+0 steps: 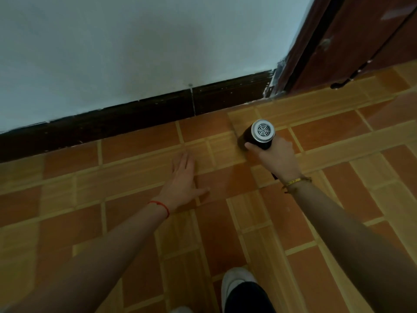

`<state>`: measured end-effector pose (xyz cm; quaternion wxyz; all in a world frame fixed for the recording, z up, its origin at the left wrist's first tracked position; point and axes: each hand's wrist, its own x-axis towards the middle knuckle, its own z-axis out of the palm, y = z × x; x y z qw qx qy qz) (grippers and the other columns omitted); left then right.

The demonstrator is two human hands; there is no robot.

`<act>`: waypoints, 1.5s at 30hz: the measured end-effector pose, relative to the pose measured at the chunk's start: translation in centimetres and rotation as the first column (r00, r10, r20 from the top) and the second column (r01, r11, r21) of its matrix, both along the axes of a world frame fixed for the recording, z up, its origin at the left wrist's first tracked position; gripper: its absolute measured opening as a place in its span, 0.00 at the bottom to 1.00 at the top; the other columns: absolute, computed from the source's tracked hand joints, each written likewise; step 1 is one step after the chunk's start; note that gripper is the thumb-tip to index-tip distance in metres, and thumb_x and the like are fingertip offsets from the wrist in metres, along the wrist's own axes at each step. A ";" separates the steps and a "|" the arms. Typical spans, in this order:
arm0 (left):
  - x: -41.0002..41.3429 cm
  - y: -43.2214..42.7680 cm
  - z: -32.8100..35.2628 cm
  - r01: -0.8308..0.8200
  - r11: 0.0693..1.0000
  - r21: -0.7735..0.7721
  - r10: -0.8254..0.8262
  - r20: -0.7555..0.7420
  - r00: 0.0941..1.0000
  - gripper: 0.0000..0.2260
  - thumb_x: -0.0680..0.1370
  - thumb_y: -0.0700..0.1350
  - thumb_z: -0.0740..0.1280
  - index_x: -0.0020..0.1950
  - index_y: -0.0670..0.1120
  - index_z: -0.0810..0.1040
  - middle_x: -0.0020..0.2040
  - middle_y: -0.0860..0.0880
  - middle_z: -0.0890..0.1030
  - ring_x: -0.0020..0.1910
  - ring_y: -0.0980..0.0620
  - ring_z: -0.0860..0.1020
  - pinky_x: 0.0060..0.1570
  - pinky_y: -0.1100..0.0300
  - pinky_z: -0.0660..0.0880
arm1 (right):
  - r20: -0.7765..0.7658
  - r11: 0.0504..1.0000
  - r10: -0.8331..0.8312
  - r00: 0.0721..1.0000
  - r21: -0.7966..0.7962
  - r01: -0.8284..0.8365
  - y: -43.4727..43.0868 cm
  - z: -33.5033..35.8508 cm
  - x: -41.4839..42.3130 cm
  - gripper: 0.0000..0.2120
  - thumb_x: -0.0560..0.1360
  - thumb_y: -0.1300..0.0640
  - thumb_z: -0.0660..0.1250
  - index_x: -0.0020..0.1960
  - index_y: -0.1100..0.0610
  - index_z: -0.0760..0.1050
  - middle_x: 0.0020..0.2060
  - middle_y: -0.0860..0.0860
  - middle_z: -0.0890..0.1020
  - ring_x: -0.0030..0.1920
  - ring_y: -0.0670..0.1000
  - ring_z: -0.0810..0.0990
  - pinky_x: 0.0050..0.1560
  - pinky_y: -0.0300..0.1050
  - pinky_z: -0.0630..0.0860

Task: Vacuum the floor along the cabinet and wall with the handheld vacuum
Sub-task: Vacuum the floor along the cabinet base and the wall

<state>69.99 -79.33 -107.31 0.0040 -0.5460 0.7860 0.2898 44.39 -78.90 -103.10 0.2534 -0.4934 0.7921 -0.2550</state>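
My right hand (278, 158) grips a black handheld vacuum (259, 134) with a silver vented rear cap facing the camera. Its nozzle end points down and away onto the tiled floor (140, 222), a short way out from the dark baseboard (144, 116). My left hand (184, 177) hovers flat over or rests on the tiles left of the vacuum, fingers spread and pointing at the wall; whether it touches the floor I cannot tell. It holds nothing. The pale wall (135, 46) rises above the baseboard.
A reddish-brown wooden door or cabinet panel (361, 37) stands at the upper right corner, meeting the wall's end. A dark cord or strap (345, 81) lies at its foot. My white shoe (234, 283) shows at the bottom edge.
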 end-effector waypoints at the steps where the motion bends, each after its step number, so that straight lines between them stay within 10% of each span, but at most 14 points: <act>1: 0.6 -0.3 0.0 -0.016 1.000 -0.007 0.016 0.003 1.000 0.51 0.73 0.60 0.71 0.81 0.45 0.40 0.82 0.45 0.41 0.80 0.46 0.40 0.76 0.49 0.34 | -0.002 1.000 -0.003 1.000 -0.005 0.003 -0.9 -0.1 0.2 0.29 0.70 0.40 0.73 0.62 0.58 0.76 0.53 0.55 0.83 0.55 0.55 0.81 0.46 0.46 0.76; 17: 3.9 -2.6 -1.5 -0.113 0.993 -0.044 0.115 0.045 0.992 0.49 0.73 0.61 0.71 0.81 0.44 0.45 0.82 0.44 0.45 0.81 0.45 0.41 0.77 0.45 0.39 | -0.100 0.996 -0.054 0.994 -0.071 0.047 -10.4 -0.2 1.0 0.31 0.70 0.41 0.72 0.65 0.59 0.71 0.59 0.59 0.80 0.61 0.62 0.78 0.56 0.56 0.77; 45: 5.6 -1.5 -1.1 -0.141 0.989 -0.052 0.142 0.011 0.990 0.47 0.74 0.62 0.69 0.81 0.44 0.45 0.82 0.46 0.43 0.81 0.47 0.41 0.78 0.48 0.38 | -0.354 0.996 0.080 0.932 -0.015 -0.092 -10.3 -1.9 6.5 0.30 0.74 0.43 0.70 0.69 0.57 0.65 0.52 0.58 0.82 0.51 0.60 0.82 0.41 0.49 0.76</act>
